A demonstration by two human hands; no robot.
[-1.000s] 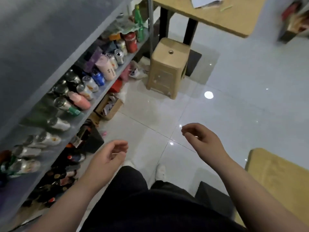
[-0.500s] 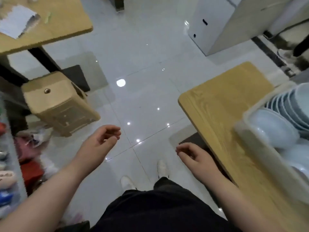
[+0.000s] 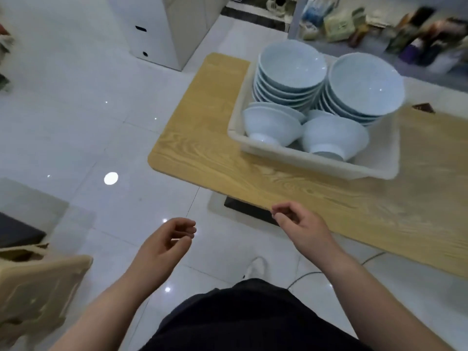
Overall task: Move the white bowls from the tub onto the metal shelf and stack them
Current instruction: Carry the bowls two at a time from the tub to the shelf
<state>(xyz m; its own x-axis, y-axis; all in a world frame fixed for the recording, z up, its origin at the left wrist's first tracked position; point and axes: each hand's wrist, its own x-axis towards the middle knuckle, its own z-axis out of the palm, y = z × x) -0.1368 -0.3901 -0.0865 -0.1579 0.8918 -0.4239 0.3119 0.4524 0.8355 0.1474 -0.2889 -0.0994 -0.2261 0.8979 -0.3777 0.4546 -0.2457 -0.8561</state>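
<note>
glossy tiled floor [image 3: 76, 122] lies open at left. left hand [image 3: 162, 245] and right hand [image 3: 301, 224] hang apart, loosely curled, holding nothing, near the wood-grain table [image 3: 202, 153] edge. smooth white bowls [image 3: 291, 67], stacked and upturned, fill the plastic tub [image 3: 316, 159] on it.

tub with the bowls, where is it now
Upper right of the head view: the tub sits on the wooden table, beyond the right hand.
</note>
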